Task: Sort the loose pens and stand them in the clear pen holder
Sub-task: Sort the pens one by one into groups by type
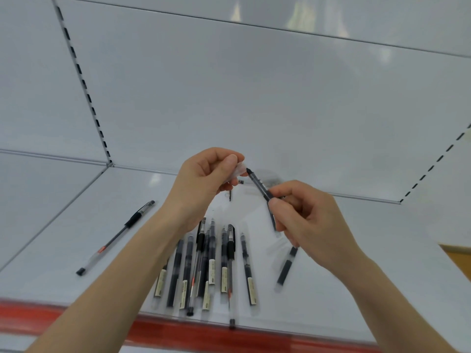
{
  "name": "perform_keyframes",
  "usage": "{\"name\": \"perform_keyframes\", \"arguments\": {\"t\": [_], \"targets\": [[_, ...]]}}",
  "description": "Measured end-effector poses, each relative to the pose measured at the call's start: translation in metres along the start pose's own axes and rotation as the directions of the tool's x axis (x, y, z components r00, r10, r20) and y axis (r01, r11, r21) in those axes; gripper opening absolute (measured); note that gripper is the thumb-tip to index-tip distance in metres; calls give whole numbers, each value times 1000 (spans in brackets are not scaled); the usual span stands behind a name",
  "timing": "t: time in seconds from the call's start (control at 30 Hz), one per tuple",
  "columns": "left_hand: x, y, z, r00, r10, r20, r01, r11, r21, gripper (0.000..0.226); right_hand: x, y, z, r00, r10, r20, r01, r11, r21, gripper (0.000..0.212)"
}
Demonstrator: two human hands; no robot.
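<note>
Fingers (230, 159) of the left hand (204, 179) pinch a clear, frosted plastic cap (238, 171). Fingers (283, 193) of the right hand (311, 222) grip a slim dark pen (257, 184), its pointed tip just beside the cap. Below lie loose pens (211, 263) with dark barrels and pale labels on the glossy white shelf (331, 263). A lone pen (119, 233) with a ribbed black grip lies well apart on the left. A faint clear shape behind the tip is too blurred to identify.

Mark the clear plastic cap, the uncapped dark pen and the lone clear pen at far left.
clear plastic cap (238, 171): head view, its middle.
uncapped dark pen (258, 185): head view, bare barrel.
lone clear pen (133, 220): head view, black grip.
</note>
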State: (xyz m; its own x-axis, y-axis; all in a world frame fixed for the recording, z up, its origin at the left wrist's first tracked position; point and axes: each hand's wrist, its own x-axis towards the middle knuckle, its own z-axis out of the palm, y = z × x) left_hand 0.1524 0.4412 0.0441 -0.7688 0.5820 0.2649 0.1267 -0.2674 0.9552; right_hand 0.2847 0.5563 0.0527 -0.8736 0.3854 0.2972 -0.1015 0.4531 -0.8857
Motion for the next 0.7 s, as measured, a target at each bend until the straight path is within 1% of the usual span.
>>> {"name": "perform_keyframes", "arguments": {"t": [0.17,0.27,0.4,0.5,0.57,0.63,0.7], "targets": [[2,2,1,998,-33,-58,26,992,-121,5,-1,-4,-1,995,64,81,-67,997,33,28],[2,4,2,996,-38,-75,26,986,-166,2,-2,-6,-2,992,89,91,-93,994,48,24],[2,4,1,996,-33,-77,18,983,-184,8,-2,-7,-2,987,121,104,-128,989,67,23],[1,4,2,999,-21,-45,13,985,-175,19,-3,-6,-1,982,162,101,-175,975,137,20],[0,3,4,999,-16,-34,11,988,-156,21,-3,-6,1,981,172,88,-185,966,179,18],[-2,1,6,1000,-19,-24,16,991,-136,22,-4,-5,4,985,160,71,-170,970,172,13],[-5,-1,10,999,-20,-25,16,990,-142,19,-6,-3,8,988,143,55,-149,979,142,14]]}}
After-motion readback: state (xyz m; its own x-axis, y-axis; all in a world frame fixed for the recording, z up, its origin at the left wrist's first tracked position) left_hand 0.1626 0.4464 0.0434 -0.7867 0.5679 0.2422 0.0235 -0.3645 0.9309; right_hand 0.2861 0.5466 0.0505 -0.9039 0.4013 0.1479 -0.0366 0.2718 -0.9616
